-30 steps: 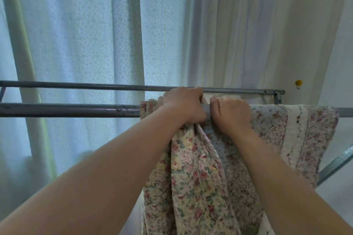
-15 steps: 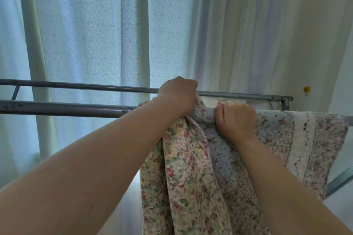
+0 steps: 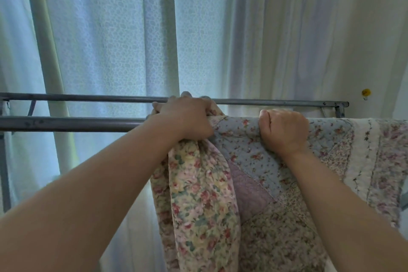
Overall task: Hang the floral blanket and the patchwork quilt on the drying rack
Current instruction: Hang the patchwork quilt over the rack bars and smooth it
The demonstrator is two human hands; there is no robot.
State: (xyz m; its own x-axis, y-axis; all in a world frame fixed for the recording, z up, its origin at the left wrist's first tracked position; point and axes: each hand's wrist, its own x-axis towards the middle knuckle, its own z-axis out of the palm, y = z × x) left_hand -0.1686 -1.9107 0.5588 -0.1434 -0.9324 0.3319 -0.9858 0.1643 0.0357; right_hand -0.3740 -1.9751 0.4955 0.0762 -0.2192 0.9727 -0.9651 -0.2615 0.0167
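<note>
The patchwork quilt (image 3: 331, 139), with blue, lilac and white floral patches, is draped over the near rail of the grey metal drying rack (image 3: 66, 125) on its right half. Its cream floral backing (image 3: 198, 201) hangs bunched in folds at the quilt's left edge. My left hand (image 3: 185, 119) is clenched on that bunched edge at the rail. My right hand (image 3: 284, 130) grips the quilt's top fold on the rail, a hand's width to the right. No separate floral blanket can be told apart.
The rack's far rail (image 3: 88, 97) runs parallel behind, ending at a bracket (image 3: 340, 109) on the right. Pale curtains (image 3: 132, 40) hang close behind the rack. A wall with a small yellow hook (image 3: 366, 92) is at the right.
My hands have drawn apart along the rail, the left pulling the bunched edge leftward, and more of the quilt now lies flat between them. The view has also tilted up slightly.
</note>
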